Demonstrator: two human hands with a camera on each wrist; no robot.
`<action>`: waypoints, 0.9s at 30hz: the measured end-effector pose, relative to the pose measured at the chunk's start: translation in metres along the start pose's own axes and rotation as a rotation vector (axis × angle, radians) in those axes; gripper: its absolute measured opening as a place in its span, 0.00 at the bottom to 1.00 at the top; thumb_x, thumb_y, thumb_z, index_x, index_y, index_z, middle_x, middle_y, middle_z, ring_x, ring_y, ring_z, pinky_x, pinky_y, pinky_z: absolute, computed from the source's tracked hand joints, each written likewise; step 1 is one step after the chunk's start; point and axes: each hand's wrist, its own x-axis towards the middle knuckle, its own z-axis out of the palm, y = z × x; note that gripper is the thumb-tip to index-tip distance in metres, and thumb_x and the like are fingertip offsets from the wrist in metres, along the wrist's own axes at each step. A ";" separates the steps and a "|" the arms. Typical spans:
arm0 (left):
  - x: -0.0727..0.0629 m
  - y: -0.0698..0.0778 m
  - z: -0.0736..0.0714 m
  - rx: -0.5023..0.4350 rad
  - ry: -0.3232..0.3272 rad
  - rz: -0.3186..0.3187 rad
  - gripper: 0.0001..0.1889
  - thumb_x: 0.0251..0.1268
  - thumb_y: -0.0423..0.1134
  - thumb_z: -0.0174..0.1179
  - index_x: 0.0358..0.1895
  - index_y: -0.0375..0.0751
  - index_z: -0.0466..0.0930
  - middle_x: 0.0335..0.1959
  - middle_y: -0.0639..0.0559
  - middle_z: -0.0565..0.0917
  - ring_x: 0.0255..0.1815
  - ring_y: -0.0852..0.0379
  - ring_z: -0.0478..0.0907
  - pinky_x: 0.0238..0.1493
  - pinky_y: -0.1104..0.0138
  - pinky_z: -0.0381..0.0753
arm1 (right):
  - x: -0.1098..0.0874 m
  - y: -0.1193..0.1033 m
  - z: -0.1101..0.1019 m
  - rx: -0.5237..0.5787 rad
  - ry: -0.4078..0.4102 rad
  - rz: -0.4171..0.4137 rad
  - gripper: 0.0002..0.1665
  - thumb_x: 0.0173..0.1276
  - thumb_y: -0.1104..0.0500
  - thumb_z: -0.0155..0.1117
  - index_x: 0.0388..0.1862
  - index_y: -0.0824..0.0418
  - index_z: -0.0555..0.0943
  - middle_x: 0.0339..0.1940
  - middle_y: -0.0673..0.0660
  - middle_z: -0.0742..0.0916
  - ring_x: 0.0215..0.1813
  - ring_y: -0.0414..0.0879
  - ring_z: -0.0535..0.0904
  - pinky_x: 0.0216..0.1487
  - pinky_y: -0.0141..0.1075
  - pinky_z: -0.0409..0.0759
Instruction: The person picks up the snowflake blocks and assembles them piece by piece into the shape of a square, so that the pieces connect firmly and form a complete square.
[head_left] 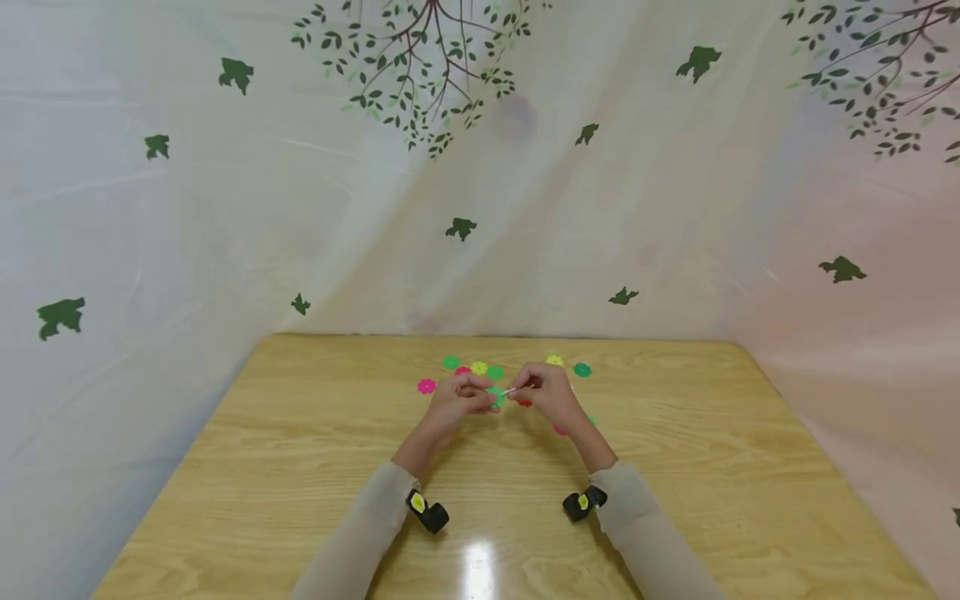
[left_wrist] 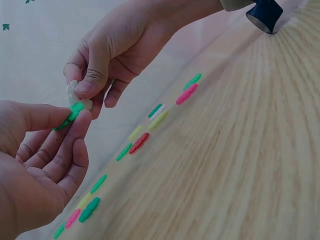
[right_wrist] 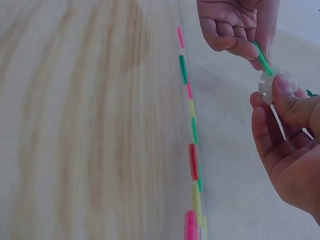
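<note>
My left hand (head_left: 453,407) pinches a green notched disc (left_wrist: 75,114) between thumb and fingers. A white notched disc (right_wrist: 268,86) is pinched in my right hand (head_left: 549,395). Both hands are raised above the table, close together. In the right wrist view the two discs meet edge to edge at an angle, the green one touching a notch on the white rim. How deeply they interlock I cannot tell. The left wrist view shows the white disc partly hidden behind the green one and the right thumb.
Loose notched discs lie on the wooden table (head_left: 315,467) around and beyond the hands, among them pink (head_left: 426,386), yellow (head_left: 478,367), green (head_left: 582,369) and red (left_wrist: 139,143) ones. A pale curtain (head_left: 360,275) with leaf prints hangs behind the table.
</note>
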 end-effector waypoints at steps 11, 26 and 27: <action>-0.007 -0.001 -0.004 -0.013 0.018 0.000 0.11 0.68 0.25 0.62 0.50 0.23 0.77 0.32 0.55 0.86 0.33 0.59 0.86 0.59 0.43 0.82 | 0.000 -0.002 0.008 0.009 -0.013 0.016 0.06 0.62 0.72 0.72 0.29 0.71 0.82 0.33 0.69 0.86 0.28 0.37 0.80 0.30 0.29 0.77; -0.011 0.003 -0.008 0.010 0.027 -0.027 0.11 0.69 0.26 0.61 0.51 0.25 0.78 0.30 0.57 0.87 0.31 0.60 0.87 0.57 0.48 0.84 | -0.003 -0.019 0.010 0.003 -0.037 0.043 0.05 0.63 0.75 0.70 0.30 0.76 0.81 0.34 0.74 0.86 0.27 0.44 0.79 0.30 0.34 0.78; -0.011 0.004 -0.008 0.007 0.028 -0.027 0.11 0.68 0.26 0.61 0.51 0.24 0.78 0.30 0.57 0.87 0.31 0.60 0.87 0.57 0.48 0.84 | -0.004 -0.024 0.010 -0.002 -0.038 0.044 0.05 0.63 0.75 0.70 0.30 0.76 0.81 0.34 0.74 0.86 0.28 0.44 0.79 0.30 0.33 0.77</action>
